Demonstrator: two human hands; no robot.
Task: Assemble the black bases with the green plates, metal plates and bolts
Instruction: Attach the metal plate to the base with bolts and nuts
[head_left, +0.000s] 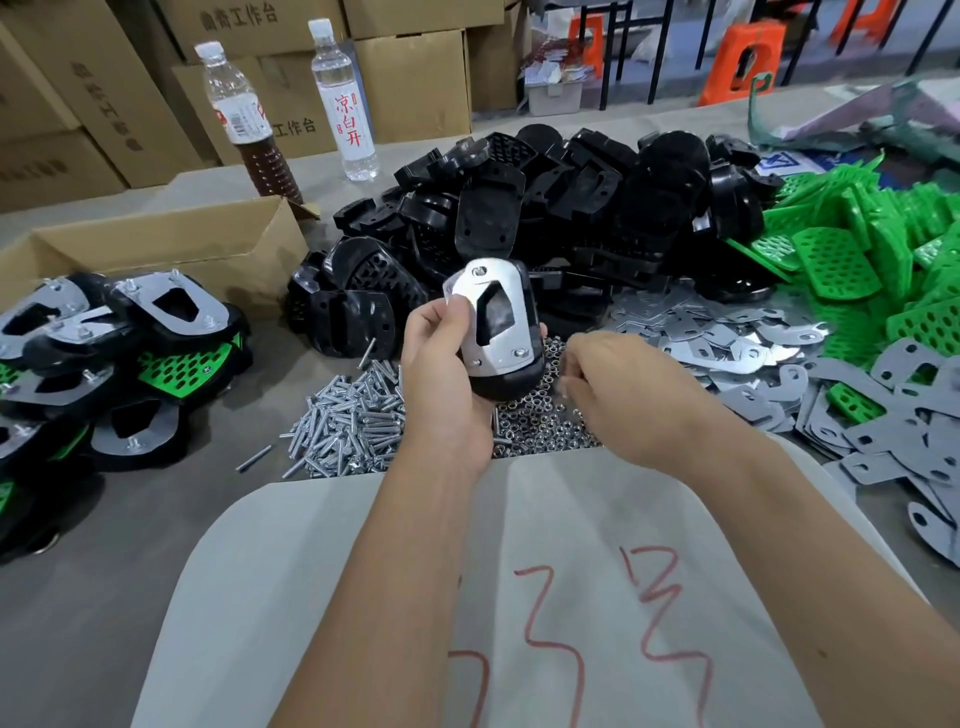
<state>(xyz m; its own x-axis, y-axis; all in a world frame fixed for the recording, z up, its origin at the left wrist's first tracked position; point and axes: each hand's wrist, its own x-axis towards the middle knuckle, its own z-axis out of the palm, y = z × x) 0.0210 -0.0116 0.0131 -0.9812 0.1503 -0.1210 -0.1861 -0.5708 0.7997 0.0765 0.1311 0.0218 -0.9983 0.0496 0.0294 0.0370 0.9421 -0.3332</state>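
Observation:
My left hand grips a black base upright above the table, a shiny metal plate lying on its face with bolt ends showing at top and bottom. My right hand hovers blurred over the pile of small nuts, fingers curled together; whether it pinches a nut I cannot tell. A heap of bolts lies left of the nuts. Loose black bases are piled behind, metal plates to the right, green plates at the far right.
Finished assemblies are stacked at the left, beside an open cardboard box. Two bottles stand at the back before cardboard cartons. Grey coated plates spread along the right edge. My white shirt fills the foreground.

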